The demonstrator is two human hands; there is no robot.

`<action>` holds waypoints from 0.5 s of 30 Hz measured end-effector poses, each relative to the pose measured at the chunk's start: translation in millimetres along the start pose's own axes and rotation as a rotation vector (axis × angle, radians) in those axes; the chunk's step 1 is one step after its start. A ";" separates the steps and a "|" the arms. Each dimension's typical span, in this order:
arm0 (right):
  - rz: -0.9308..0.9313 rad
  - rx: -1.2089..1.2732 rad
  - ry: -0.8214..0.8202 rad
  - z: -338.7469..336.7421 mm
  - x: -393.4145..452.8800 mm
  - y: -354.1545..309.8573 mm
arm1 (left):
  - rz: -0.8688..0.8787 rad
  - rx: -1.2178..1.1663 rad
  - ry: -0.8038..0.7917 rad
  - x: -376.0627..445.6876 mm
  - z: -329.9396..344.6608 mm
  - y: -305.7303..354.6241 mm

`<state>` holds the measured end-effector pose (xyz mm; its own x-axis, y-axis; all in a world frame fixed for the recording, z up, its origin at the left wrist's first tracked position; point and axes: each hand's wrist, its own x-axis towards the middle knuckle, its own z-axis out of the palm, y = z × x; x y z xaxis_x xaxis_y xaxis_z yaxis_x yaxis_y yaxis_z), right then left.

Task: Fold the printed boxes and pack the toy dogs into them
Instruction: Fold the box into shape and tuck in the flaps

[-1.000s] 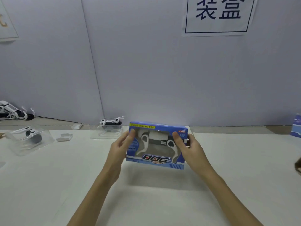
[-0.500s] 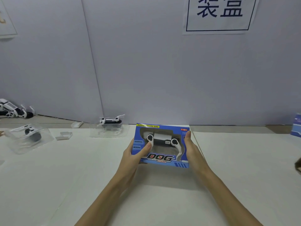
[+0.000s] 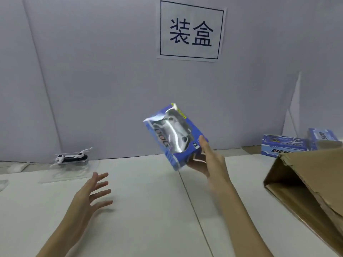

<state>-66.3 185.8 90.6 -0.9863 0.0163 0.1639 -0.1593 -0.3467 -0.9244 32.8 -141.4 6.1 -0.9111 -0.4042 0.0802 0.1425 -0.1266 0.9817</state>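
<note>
My right hand (image 3: 209, 162) grips a blue printed box (image 3: 174, 136) by its lower end and holds it tilted in the air above the table. A white toy dog shows through the box's clear window. Over the table at the lower left hovers my left hand (image 3: 91, 195), fingers spread and holding nothing. Another white and black toy dog (image 3: 71, 157) lies in a clear plastic tray (image 3: 65, 171) at the back left of the table.
A brown cardboard carton (image 3: 306, 191) lies open on its side at the right. Behind it stand two more blue printed boxes (image 3: 284, 145). A grey wall with a paper sign (image 3: 191, 32) closes the back of the white table (image 3: 148, 210).
My left hand has let go of the box and dropped away to the left. My right hand has lifted and tilted the box toward the right. The view has swung right, revealing the carton.
</note>
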 end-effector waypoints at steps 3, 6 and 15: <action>-0.233 0.429 0.255 -16.9 7.2 -15.1 | -0.045 0.046 -0.001 3.2 0.3 -5.0; -0.260 0.430 0.401 -23.9 13.4 -11.8 | -0.047 0.104 0.013 7.4 5.9 -10.2; 0.042 -0.373 0.211 -2.3 40.5 68.2 | 0.547 0.996 -0.064 -16.2 22.9 -25.6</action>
<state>-117.2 165.0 33.3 -0.9731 0.2144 0.0847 -0.0843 0.0107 -0.9964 35.1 -110.9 -16.4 -0.8434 -0.1332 0.5206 0.1827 0.8400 0.5110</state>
